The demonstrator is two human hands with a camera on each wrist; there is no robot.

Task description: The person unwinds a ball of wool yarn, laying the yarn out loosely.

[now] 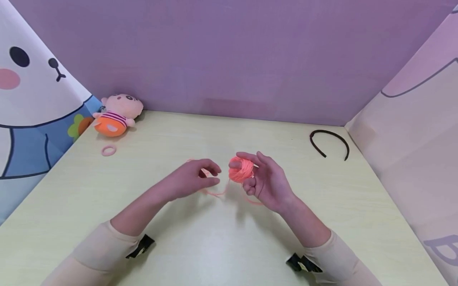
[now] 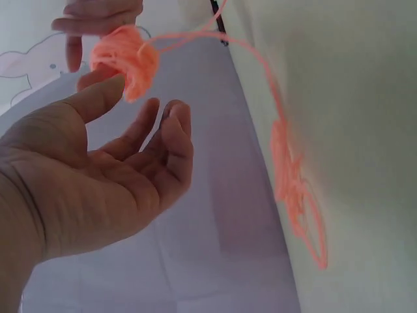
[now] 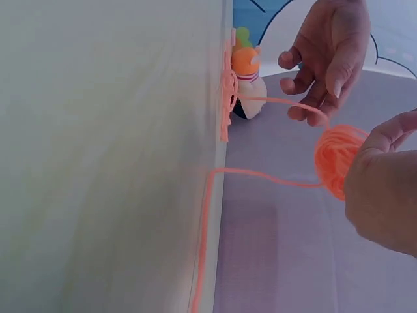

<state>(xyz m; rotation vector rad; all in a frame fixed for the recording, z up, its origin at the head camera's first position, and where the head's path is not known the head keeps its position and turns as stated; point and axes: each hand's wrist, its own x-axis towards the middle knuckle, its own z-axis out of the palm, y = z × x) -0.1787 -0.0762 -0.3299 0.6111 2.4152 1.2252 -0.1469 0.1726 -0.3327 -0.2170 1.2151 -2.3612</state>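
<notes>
My right hand [image 1: 269, 182] holds the yarn ball [image 1: 245, 171] above the table [image 1: 214, 250], seemingly so its strands [image 3: 260, 175] hang free, while my left hand [image 1: 189, 178], loosely parted, grips nothing.

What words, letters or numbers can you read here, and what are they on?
"B", maybe: a purple letter-like shape on the right side panel. It is tilted and cut off by the picture's edge, so I can't be sure.
Nothing else is readable: I see no writing on the yarn ball, plush toy, pink ring or headband.
</notes>
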